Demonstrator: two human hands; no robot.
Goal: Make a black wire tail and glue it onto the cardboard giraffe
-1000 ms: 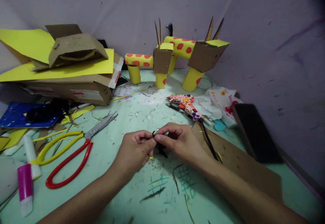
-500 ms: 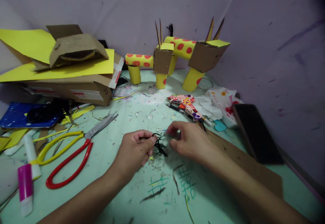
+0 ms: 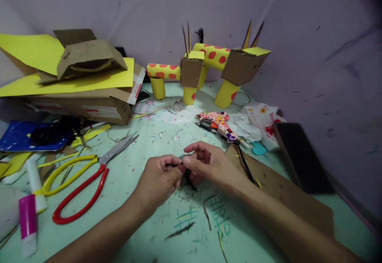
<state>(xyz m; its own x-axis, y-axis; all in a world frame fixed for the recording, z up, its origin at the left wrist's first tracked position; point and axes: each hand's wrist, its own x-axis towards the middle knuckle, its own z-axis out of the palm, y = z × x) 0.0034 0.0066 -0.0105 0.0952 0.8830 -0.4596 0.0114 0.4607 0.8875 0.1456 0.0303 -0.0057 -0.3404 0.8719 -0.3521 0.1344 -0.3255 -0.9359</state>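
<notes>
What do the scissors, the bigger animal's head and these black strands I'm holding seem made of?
Scissors: metal blades, judging by their grey sheen; smooth, brightly coloured handles, likely plastic.
Head: matte cardboard, by its plain brown, boxy sides.
Strands: perhaps yarn or thread, as they look thin and dull, though partly hidden.

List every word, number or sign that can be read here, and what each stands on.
"23": on the cardboard box.
"#": green strokes on the table.
Green handwriting beside it: too blurred to read.
White labels on the box: too small to read.
Print on the crumpled wrapper: too blurred to read.
</notes>
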